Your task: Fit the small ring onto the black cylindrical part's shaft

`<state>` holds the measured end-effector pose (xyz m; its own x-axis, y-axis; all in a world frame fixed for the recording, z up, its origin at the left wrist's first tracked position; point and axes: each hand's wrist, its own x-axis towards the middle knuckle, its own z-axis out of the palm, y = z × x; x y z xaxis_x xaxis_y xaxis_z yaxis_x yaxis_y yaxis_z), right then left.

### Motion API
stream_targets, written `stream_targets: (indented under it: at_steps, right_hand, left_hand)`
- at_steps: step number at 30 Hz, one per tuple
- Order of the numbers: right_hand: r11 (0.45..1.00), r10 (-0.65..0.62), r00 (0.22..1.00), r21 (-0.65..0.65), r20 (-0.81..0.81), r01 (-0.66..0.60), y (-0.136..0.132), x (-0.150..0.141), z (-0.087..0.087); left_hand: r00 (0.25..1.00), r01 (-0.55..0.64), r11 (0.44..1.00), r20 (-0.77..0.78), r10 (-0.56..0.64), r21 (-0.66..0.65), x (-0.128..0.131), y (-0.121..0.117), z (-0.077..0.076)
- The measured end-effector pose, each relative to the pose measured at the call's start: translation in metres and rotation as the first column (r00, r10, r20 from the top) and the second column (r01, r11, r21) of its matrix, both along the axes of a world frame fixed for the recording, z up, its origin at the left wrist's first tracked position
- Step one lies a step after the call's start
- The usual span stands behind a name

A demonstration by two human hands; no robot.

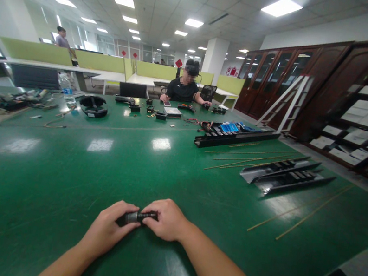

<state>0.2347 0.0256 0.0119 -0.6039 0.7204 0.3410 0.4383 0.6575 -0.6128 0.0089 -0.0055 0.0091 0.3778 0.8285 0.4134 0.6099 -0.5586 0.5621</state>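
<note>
One dark grey-banded cylinder (132,217), at or just above green tabletop (56,182); clasped by curled fingers of left hand (112,224); pinched at slim end by right hand (169,220); probably light, rigid, smooth; best held by thicker barrel.

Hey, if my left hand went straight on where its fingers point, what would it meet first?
Most likely your right hand, which holds the other end of the dark cylindrical object that your left hand grips; exact depth is hard to judge here.
</note>
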Motion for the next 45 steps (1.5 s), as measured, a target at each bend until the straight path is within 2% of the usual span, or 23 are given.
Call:
stream_targets:
  at_steps: [45]
  right_hand:
    - [0.997,-0.073,0.997,-0.029,0.004,0.073,0.0015,0.0023,-0.0016]
  left_hand:
    - [0.999,-0.038,0.998,0.014,0.039,-0.049,-0.0008,0.0000,-0.0021]
